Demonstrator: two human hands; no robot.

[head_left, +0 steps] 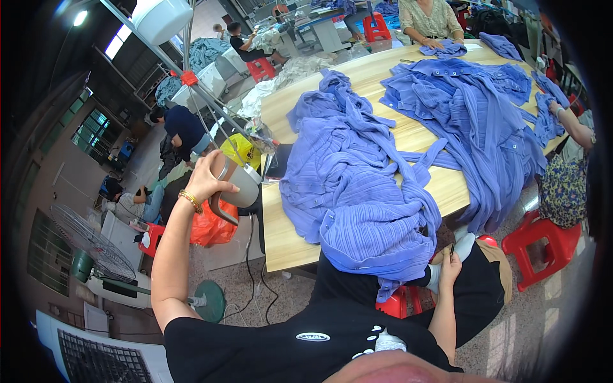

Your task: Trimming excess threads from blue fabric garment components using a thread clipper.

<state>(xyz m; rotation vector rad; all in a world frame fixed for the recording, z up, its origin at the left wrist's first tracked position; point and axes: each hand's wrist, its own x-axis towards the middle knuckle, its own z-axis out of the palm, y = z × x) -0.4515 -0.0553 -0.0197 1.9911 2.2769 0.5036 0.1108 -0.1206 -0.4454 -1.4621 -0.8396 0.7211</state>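
Observation:
My left hand (211,180) is wrapped round the handle of a large grey tumbler (241,191), just off the left edge of the table. The tumbler is tilted, and a white cap shows on its far side. Down by my lap, my right hand (449,268) is closed on a slim dark object (453,247), too small to name. A heap of blue-violet ribbed garments (357,172) lies in front of me, with part hanging over the near edge onto my lap.
More blue garments (460,115) cover the right of the wooden table (287,246). Two people work at its far and right sides. A dark phone-like object (277,163) lies at the left edge. A red stool (533,249), standing fan (96,242) and hanging cables surround it.

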